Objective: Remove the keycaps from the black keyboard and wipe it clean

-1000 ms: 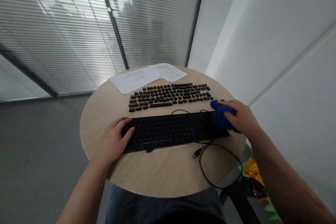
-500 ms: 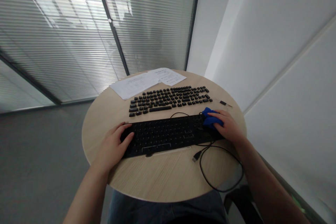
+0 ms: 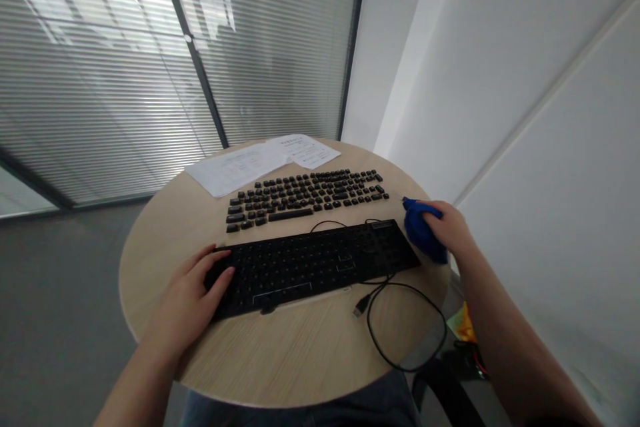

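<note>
A black keyboard base (image 3: 300,263) with its keycaps removed lies across the round table. My left hand (image 3: 187,293) grips its left end, thumb and index finger on top, other fingers by the far corner. My right hand (image 3: 447,230) is closed on a bunched blue cloth (image 3: 420,230), just off the keyboard's right end near the table's edge. Behind the keyboard, loose black keycaps (image 3: 290,215) lie in rows, the long spacebar among them. The keyboard's black cable (image 3: 443,327) loops over the front right edge, its USB plug (image 3: 361,307) resting on the wood.
Printed paper sheets (image 3: 240,167) lie at the far side of the round wooden table (image 3: 300,360). A white wall (image 3: 540,80) stands close on the right, and a glass partition with blinds (image 3: 280,47) is behind. An orange-yellow item (image 3: 465,323) shows below the table at right.
My right hand has wiped off the keyboard's right end and moved right with the blue cloth. My left hand stays on the keyboard. The view has shifted slightly to the right.
</note>
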`<state>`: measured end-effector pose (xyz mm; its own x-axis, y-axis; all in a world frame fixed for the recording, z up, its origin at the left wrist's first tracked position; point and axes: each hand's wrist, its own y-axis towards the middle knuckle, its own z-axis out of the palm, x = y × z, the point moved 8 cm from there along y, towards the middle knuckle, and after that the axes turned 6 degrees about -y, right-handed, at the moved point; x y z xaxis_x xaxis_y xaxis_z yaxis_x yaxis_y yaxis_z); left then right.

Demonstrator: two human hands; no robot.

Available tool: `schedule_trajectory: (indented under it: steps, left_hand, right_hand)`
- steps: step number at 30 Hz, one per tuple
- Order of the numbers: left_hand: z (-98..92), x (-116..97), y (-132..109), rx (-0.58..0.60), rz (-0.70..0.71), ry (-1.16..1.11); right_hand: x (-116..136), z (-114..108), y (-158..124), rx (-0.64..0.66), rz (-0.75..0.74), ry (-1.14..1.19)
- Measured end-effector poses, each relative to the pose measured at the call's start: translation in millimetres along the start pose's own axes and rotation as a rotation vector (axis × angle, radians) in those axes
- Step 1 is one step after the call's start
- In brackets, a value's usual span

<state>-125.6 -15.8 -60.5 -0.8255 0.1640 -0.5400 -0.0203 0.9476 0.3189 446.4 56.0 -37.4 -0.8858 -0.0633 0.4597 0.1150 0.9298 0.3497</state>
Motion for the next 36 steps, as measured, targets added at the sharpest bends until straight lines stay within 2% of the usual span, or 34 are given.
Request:
schedule_trajectory:
  steps: [2, 5, 7, 9, 12, 15, 17, 19, 21, 23, 25, 26, 29, 31, 33, 36]
  left_hand:
    - [0.5, 1, 1, 0.003, 0.006, -0.001]
    - [0.4, 3, 1, -0.008, 0.028, -0.007]
    - [-0.8, 4, 0, -0.031, 0.053, -0.006]
    - [-1.8, 5, 0, -0.054, 0.08, -0.002]
    - [-1.6, 4, -2, -0.065, 0.098, 0.001]
    - [-3.4, 0, -5, -0.088, 0.099, -0.012]
    - [-6.6, -6, -6, -0.113, 0.112, -0.036]
    - [-10.9, -14, -9, -0.129, 0.136, -0.062]
    - [-18.5, -25, -13, -0.164, 0.151, -0.078]
    - [-30.3, -42, -25, -0.246, 0.197, -0.063]
    - [-37.5, -69, -44, -0.307, 0.331, -0.006]
    - [-33.9, -82, -55, -0.26, 0.396, 0.001]
    - [-15.6, -111, -85, -0.101, 0.521, 0.007]
    - [-5.8, -118, -99, -0.068, 0.538, 0.052]
    - [-0.2, -118, -106, -0.074, 0.526, 0.086]
    - [3.7, -117, -107, -0.081, 0.508, 0.108]
  right_hand:
    - [-13, -6, 11, 0.134, 0.043, -0.013]
    - [-18, -11, 18, 0.359, 0.025, 0.02]
    - [-15, -12, 17, 0.507, -0.002, 0.129]
    - [-12, -11, 16, 0.583, 0.013, 0.302]
    - [-12, -5, 17, 0.577, 0.067, 0.454]
    - [-10, 10, 12, 0.586, 0.058, 0.411]
    - [-7, 12, 10, 0.524, 0.022, 0.334]
    - [1, 1, 8, 0.384, -0.045, 0.194]
    - [22, -18, 1, 0.212, -0.164, 0.02]
    - [60, -34, -18, 0.098, -0.356, -0.081]
    - [103, -37, -49, 0.1, -0.52, -0.082]
    - [124, -35, -66, 0.124, -0.581, -0.067]
    - [186, -7, -124, 0.309, -0.776, -0.014]
    - [216, 16, -157, 0.407, -0.879, -0.026]
    - [236, 36, -177, 0.448, -0.945, -0.053]
    - [251, 56, -187, 0.43, -0.987, -0.111]
